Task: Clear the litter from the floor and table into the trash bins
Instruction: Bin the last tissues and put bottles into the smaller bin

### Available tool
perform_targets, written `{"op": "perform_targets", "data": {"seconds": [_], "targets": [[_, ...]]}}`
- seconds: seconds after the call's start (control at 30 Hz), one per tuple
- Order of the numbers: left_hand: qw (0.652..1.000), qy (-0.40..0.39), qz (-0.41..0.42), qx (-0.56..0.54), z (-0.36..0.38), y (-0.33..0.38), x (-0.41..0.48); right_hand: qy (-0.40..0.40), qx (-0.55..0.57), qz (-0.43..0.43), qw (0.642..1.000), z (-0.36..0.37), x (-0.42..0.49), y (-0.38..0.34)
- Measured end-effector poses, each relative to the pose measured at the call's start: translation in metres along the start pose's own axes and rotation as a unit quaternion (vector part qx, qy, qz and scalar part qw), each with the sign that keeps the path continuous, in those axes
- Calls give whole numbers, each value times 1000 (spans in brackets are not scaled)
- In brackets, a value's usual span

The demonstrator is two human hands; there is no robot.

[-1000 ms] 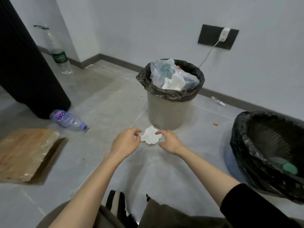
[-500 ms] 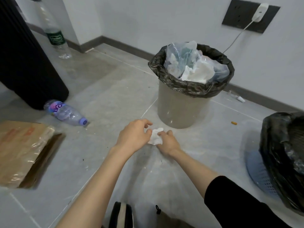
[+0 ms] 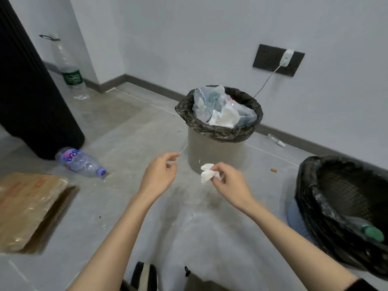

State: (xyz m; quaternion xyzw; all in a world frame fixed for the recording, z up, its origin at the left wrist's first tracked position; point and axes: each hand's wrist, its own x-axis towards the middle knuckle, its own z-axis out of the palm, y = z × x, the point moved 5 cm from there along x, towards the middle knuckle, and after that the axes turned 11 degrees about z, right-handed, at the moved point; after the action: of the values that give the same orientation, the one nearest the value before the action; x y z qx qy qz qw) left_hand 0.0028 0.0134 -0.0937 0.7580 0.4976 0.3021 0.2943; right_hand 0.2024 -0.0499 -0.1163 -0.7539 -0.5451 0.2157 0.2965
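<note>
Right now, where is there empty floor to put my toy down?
Bare floor lies between the standing bottle and the grey bin. There is also a wide patch between the cardboard and the black basket. It is crowded where the lying bottle sits by the cardboard.

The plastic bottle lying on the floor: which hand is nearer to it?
Left. The left hand is to the right of the bottle, apart from it, holding nothing. The right hand is farther right, pinching a white tissue.
</note>
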Motion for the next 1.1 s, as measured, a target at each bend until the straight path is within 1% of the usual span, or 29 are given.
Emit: {"op": "perform_targets", "data": {"seconds": [0.13,0.23,0.3,0.43,0.53,0.67,0.83,1.0,1.1], "targets": [[999,19,25,-33,-11,23,2,86,23,-59,994,-70,-7,-42],[996,30,59,-52,-15,42,11,138,45,-80,986,-110,2,-65],[994,28,94,-46,-17,58,20,151,39,-79,985,-127,17,-73],[986,-1,168,14,-17,91,46,162,19,-43,986,-143,65,-73],[979,-34,190,61,-12,103,68,163,-6,0,987,-147,100,-69],[973,-73,197,97,-4,107,91,155,-42,44,986,-146,140,-69],[969,-86,204,113,-1,101,107,138,-73,73,985,-136,176,-70],[968,-88,199,127,-3,96,110,72,-113,116,984,-123,189,-60],[969,-78,195,127,-9,101,106,106,-102,100,984,-135,182,-59]]}}
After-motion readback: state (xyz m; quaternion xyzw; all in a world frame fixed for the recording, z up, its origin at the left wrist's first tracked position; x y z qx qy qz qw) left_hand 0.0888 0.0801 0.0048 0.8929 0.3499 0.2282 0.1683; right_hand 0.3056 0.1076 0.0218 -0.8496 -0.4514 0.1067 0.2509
